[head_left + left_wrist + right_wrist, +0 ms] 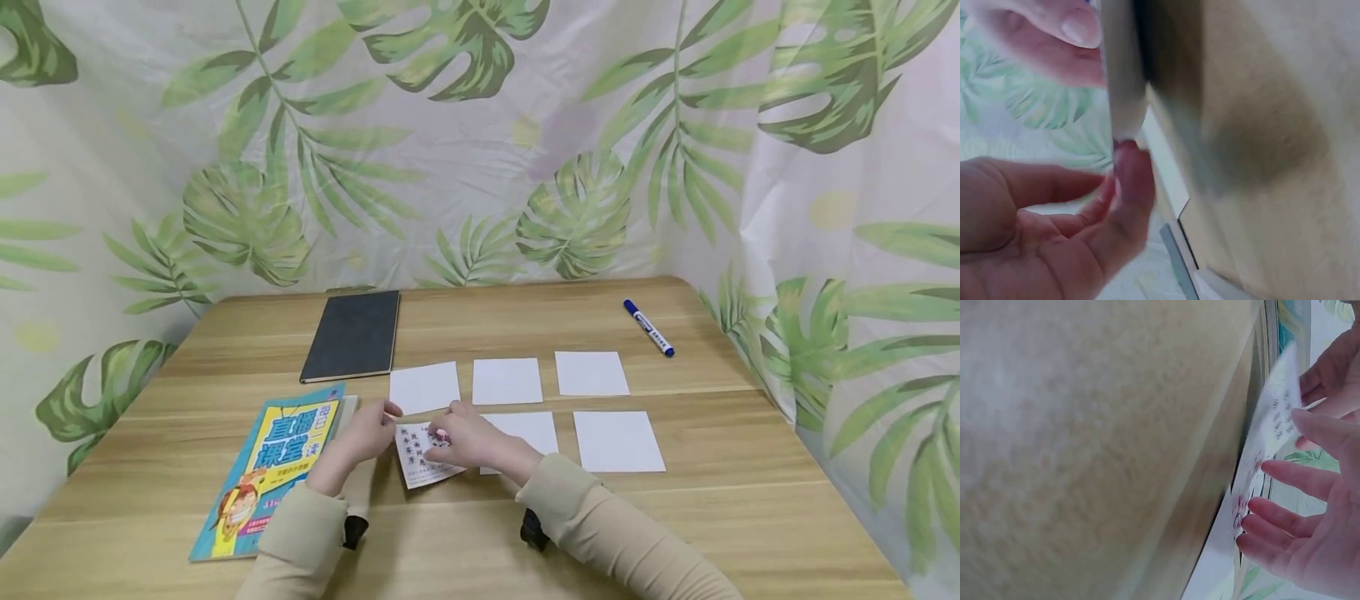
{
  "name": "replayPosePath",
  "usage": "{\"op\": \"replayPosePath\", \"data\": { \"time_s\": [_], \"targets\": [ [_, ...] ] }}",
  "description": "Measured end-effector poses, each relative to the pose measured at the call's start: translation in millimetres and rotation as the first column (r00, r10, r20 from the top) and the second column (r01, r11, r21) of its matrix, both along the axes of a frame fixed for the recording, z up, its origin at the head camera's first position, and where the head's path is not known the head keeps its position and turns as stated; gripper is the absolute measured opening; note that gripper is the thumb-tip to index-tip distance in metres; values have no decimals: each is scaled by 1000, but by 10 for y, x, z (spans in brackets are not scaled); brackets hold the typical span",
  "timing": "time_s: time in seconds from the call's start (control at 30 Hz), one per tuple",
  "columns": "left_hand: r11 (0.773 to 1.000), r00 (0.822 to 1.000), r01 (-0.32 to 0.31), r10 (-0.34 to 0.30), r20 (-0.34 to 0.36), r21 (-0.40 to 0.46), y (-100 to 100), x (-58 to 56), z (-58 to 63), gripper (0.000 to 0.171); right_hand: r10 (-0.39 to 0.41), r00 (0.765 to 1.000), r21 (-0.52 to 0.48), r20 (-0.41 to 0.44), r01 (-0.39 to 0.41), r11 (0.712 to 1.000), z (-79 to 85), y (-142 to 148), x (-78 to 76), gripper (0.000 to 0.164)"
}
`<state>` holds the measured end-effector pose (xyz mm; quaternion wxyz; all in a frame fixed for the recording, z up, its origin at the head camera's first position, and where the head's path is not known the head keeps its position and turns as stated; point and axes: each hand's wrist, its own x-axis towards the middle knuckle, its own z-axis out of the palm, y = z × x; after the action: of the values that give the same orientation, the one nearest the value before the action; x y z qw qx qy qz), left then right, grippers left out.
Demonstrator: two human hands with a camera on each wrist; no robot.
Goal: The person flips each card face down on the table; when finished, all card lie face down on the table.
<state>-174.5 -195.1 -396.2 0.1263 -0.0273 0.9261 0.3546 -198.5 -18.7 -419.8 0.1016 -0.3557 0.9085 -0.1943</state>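
A printed paper card (414,457) with dark Chinese characters and a pinkish picture is tilted up from the table at the near left. My left hand (367,433) pinches its left edge between thumb and fingers, as the left wrist view shows close up. On the card's right side lies my right hand (472,437). In the right wrist view, the spread, fairly straight fingers (1300,478) of that hand touch the printed face. Blank white cards (424,388) lie just beyond, and another white card (528,432) is partly covered by my right hand.
More white cards (619,442) are laid out in two rows to the right. A dark notebook (352,337) lies at the back left, and a colourful book (258,467) sits at the near left. A blue-capped marker (649,328) rests at the back right of the wooden table (720,492).
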Motion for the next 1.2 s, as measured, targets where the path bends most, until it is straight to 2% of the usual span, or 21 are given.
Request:
{"op": "replayPosePath", "data": {
  "time_s": [0.1,0.17,0.3,0.43,0.53,0.67,0.73,0.83,0.9,0.97,1.1,1.2],
  "targets": [
    [990,999,-22,26,-32,136,-41,29,31,33,-4,1000,-66,19,6,998,11,-21,-9,32],
    [978,999,-43,49,-23,206,-59,51,50,34,-18,999,-107,46,23,994,19,-35,-11,32],
    [952,996,-89,95,-4,292,-62,84,82,38,-43,991,-198,128,68,978,34,-52,-13,35],
    [917,990,-135,141,13,375,-42,96,90,34,-40,969,-309,242,116,944,67,-49,-16,33],
    [902,990,-133,140,13,411,-27,98,77,31,-26,929,-393,370,181,902,108,-42,-12,35],
    [896,992,-121,125,20,427,-2,93,50,33,-3,845,-461,534,294,837,168,-34,15,44],
    [898,992,-120,118,31,424,14,96,35,36,-3,823,-470,568,327,820,179,-32,28,46],
    [905,992,-125,115,50,408,40,102,13,41,-24,818,-473,574,355,807,165,-20,39,43],
    [915,992,-122,110,52,384,53,102,-4,41,-31,827,-486,562,360,797,154,-3,34,35],
    [931,994,-110,99,50,348,58,99,-18,40,-45,845,-504,533,359,785,157,26,26,26],
    [972,995,-95,88,41,217,52,105,-34,44,-75,877,-531,474,353,770,158,75,2,15],
    [986,993,-113,109,37,124,45,115,-42,56,-91,866,-528,491,379,760,120,85,-3,20]
  ]
}}
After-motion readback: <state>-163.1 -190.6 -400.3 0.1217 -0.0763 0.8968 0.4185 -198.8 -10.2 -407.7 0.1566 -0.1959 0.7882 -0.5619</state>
